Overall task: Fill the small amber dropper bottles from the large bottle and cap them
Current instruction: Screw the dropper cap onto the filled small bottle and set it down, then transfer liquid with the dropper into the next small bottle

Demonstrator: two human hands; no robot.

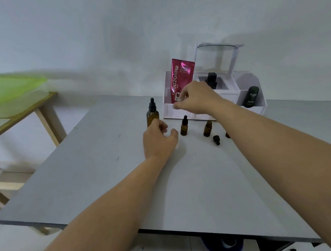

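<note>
The large amber bottle (152,114) with a black dropper cap stands upright at the far middle of the grey table (118,190). My left hand (158,142) is just in front of its base, fingers curled and apart, holding nothing. To its right stands a small capped amber bottle (184,127), then a small uncapped one (207,129). A loose black dropper cap (216,139) lies beside the uncapped one. Another small bottle (228,135) is mostly hidden behind my right forearm. My right hand (198,100) hovers above the capped small bottle, fingers pointing down, nothing visible in them.
A white organizer (181,112) stands behind the bottles, holding a pink tube (181,76), a black bottle (211,79) and a dark green bottle (251,96). A wooden side table (36,105) with a green sheet stands at the left.
</note>
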